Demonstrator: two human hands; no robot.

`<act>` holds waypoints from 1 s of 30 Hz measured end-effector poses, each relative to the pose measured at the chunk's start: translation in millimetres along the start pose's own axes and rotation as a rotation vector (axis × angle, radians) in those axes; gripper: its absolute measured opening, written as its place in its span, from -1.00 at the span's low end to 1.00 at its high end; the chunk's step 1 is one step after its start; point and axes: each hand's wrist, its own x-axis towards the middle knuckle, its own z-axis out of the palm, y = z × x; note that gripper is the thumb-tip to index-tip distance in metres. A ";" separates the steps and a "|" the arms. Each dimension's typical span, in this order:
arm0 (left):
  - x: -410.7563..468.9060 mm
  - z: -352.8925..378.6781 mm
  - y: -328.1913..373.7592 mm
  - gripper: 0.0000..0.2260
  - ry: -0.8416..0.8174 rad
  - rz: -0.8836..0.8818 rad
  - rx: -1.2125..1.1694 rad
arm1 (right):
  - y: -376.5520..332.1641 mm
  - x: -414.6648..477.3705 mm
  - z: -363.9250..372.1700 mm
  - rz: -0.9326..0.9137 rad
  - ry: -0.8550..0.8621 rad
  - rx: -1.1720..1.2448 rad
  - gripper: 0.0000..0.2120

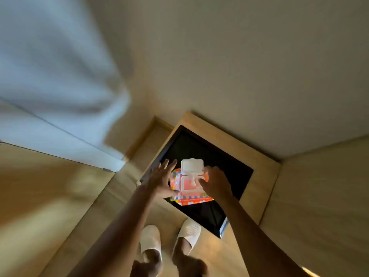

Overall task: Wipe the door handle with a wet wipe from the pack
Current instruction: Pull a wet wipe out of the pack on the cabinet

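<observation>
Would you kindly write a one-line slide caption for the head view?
Left hand steadies the colourful wipe pack, lid flipped open, while the right hand pinches a wipe.

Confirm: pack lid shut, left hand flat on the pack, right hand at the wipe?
Not quite. The lid is flipped open, standing up at the far side of the pack, as the head view shows. Left hand is flat on the pack; right hand is at the wipe.

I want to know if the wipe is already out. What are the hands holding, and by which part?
The right hand pinches the wet wipe sticking out of the open pack. The left hand steadies the pack's left side, fingers spread.
</observation>
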 end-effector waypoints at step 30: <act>70.9 90.2 -14.4 -0.13 0.177 0.093 -0.037 | 18.8 4.9 23.4 0.047 0.121 0.354 -0.83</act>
